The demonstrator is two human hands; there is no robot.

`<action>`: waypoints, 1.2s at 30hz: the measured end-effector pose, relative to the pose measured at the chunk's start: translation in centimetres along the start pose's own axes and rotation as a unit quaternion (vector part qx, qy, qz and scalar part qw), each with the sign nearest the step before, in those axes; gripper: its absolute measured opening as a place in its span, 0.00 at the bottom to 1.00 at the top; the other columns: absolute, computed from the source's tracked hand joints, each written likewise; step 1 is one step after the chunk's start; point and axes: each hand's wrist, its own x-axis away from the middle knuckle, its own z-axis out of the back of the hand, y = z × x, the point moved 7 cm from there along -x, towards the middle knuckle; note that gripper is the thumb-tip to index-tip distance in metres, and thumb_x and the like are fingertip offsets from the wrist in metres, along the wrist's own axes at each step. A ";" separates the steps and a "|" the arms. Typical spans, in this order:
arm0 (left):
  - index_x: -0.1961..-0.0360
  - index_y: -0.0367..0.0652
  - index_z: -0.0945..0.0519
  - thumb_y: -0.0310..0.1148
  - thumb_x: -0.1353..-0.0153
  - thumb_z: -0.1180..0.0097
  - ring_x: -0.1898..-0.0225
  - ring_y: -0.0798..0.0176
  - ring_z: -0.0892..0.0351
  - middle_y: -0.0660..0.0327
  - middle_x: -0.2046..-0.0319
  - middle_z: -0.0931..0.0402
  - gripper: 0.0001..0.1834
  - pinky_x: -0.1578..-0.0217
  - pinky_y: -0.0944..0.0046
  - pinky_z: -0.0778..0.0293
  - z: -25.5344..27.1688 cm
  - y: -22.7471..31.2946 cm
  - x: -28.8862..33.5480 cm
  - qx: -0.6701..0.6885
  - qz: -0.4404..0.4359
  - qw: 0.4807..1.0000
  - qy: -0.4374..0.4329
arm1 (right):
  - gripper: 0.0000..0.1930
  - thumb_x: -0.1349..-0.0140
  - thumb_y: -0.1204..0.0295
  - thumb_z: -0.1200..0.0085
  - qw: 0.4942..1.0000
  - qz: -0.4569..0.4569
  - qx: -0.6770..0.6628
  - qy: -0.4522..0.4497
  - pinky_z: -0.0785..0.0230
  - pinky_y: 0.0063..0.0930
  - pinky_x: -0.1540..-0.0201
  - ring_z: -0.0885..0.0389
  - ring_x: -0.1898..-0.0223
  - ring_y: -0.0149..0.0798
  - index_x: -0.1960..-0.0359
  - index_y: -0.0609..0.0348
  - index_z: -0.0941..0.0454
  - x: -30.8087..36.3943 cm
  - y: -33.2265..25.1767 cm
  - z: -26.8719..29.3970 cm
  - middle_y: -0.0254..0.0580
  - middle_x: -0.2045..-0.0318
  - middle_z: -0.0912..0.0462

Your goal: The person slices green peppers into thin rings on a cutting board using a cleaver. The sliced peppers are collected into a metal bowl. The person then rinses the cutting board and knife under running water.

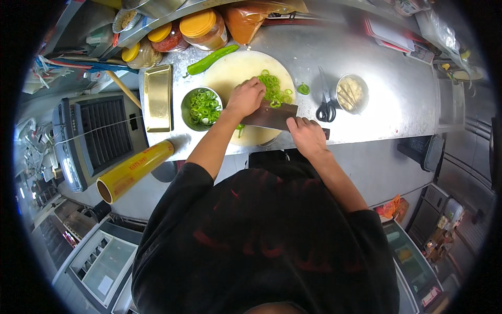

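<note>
A cleaver lies low over the round cutting board, its blade pointing left. My right hand is closed round its handle, near the counter's front edge. My left hand reaches over the board beside the blade, fingers bent together and touching the edge of a heap of green pepper rings. What lies under those fingers is hidden. To the left of that wrist stands a steel bowl filled with sliced green pepper. One whole long green pepper rests at the board's far left rim.
Scissors with black handles and a bowl of pale chopped pieces sit right of the board. A gold tray is at the left. Yellow-lidded jars line the back. A yellow film roll juts past the counter's front left corner.
</note>
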 end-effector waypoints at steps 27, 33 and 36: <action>0.26 0.53 0.29 0.59 0.32 0.41 0.21 0.41 0.48 0.62 0.23 0.36 0.38 0.24 0.31 0.56 -5.8 -1.9 -2.6 -0.091 0.077 0.980 0.157 | 0.27 0.16 0.57 0.59 0.786 -0.445 -0.429 -0.002 0.29 0.34 0.79 0.21 0.85 0.36 0.72 0.64 0.26 10.8 9.0 -8.2 0.40 0.85 0.23; 0.37 0.52 0.17 0.58 0.40 0.34 0.25 0.49 0.38 0.65 0.30 0.27 0.33 0.25 0.30 0.54 -6.7 -1.2 -2.1 -0.079 0.089 0.961 0.249 | 0.27 0.16 0.56 0.60 0.765 -0.423 -0.484 -0.034 0.30 0.33 0.79 0.22 0.85 0.34 0.72 0.64 0.26 9.9 11.3 -11.1 0.39 0.85 0.24; 0.41 0.51 0.16 0.55 0.41 0.32 0.28 0.50 0.34 0.65 0.34 0.23 0.31 0.25 0.30 0.52 -6.6 -1.3 -2.6 -0.065 0.091 0.955 0.274 | 0.27 0.16 0.56 0.60 0.751 -0.417 -0.511 -0.041 0.32 0.31 0.80 0.24 0.85 0.33 0.72 0.64 0.27 9.5 12.2 -11.6 0.39 0.84 0.24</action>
